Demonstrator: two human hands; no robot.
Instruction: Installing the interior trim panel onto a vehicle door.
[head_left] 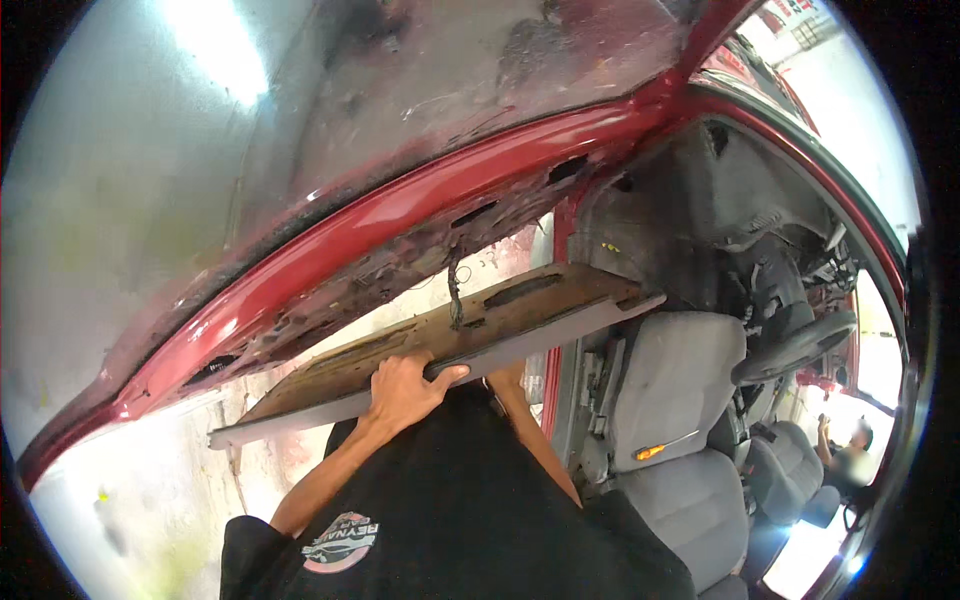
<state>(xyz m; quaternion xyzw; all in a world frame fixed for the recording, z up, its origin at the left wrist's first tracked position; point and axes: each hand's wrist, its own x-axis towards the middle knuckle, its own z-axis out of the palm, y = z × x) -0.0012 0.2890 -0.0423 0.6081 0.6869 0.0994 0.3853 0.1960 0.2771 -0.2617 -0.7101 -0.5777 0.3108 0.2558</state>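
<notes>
A long door trim panel (560,330) with a brown backing and a grey edge is held tilted in front of my body. My left hand (408,390) is closed over its near edge, with the thumb along the grey side and the fingers on the brown backing. Close beside it, my right hand (507,376) reaches under the same edge; the panel hides its fingers. A dark wire bundle (455,290) hangs from the red car door (440,150) and meets the brown backing.
The door's glass (130,200) fills the upper left. To the right are a grey car seat (680,375) with a yellow-handled screwdriver (650,453) lying on it, and a steering wheel (800,348). Another person (848,462) is at the far right, beyond the car.
</notes>
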